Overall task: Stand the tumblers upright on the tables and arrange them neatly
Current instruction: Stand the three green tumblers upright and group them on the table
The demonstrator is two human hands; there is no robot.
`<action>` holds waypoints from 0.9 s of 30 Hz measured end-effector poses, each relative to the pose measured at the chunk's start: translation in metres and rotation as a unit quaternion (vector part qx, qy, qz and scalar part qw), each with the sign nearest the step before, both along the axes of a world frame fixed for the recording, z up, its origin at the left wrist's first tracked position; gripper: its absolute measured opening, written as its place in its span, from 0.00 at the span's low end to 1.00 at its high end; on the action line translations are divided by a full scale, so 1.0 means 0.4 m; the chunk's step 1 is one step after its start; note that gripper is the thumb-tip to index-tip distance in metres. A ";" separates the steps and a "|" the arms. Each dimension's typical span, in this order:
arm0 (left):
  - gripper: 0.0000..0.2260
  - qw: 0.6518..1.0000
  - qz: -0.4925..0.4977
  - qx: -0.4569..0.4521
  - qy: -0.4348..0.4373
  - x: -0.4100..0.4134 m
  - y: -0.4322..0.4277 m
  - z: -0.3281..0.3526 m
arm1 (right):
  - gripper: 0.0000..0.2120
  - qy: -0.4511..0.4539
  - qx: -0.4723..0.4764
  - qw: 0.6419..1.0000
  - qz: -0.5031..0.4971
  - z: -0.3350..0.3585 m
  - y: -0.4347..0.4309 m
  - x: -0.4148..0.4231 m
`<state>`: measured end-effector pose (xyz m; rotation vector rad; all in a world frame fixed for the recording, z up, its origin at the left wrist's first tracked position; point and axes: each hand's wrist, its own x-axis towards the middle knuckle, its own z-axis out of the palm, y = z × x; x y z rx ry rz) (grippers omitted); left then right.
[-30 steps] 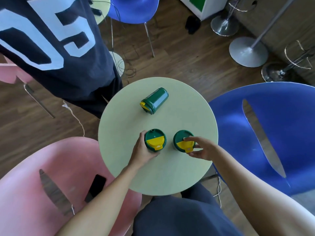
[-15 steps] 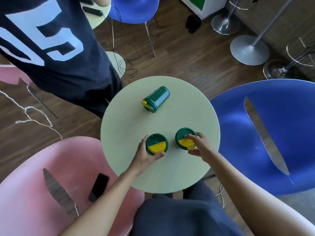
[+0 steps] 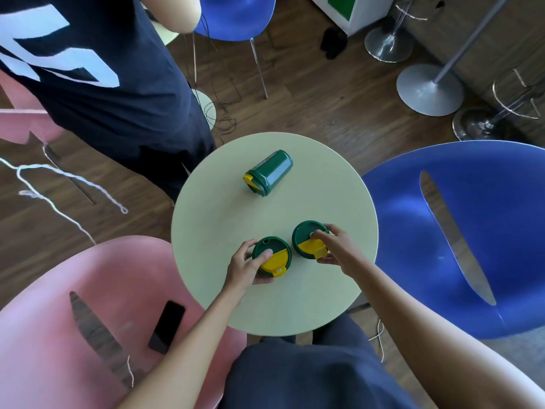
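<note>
Low on the round tabletop (image 3: 206, 237), the left hand (image 3: 246, 268) grips one upright tumbler (image 3: 272, 256) and the right hand (image 3: 339, 250) grips its neighbour (image 3: 306, 239), fingers wrapped round each lid. A third tumbler (image 3: 269, 172) lies on its side toward the upper centre of the frame.

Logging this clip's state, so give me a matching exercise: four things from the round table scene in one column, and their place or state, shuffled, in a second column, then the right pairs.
Things:
1. Far tumbler
2. Tumbler under the left hand
3. Tumbler under the right hand
4. Black phone

States:
A. Lying on the pink chair
B. Upright, nearest the blue chair, fingers on its lid
C. On its side on the round table, untouched
D. Upright, thumb across its lid, nearest the pink chair

Pairs: 1-C, 2-D, 3-B, 4-A
</note>
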<state>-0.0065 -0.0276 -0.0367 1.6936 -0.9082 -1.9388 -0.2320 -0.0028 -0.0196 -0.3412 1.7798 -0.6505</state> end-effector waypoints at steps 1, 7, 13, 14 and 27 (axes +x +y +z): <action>0.17 1.000 0.008 0.003 0.003 -0.001 0.006 0.000 | 0.20 -0.001 0.001 1.000 0.001 -0.001 -0.003 0.002; 0.14 0.999 0.041 0.019 0.025 0.001 0.024 0.008 | 0.19 -0.003 0.000 1.000 0.012 -0.007 -0.005 0.004; 0.19 0.998 0.047 0.031 0.031 -0.001 0.028 0.010 | 0.20 -0.005 -0.001 1.000 0.026 -0.012 -0.009 0.001; 0.19 0.998 0.045 0.031 0.030 0.000 0.029 0.009 | 0.20 -0.001 0.000 1.000 0.030 -0.010 -0.009 0.001; 0.24 0.999 0.027 0.025 0.027 0.008 0.033 -0.009 | 0.19 0.028 -0.007 0.999 0.027 -0.012 -0.005 0.012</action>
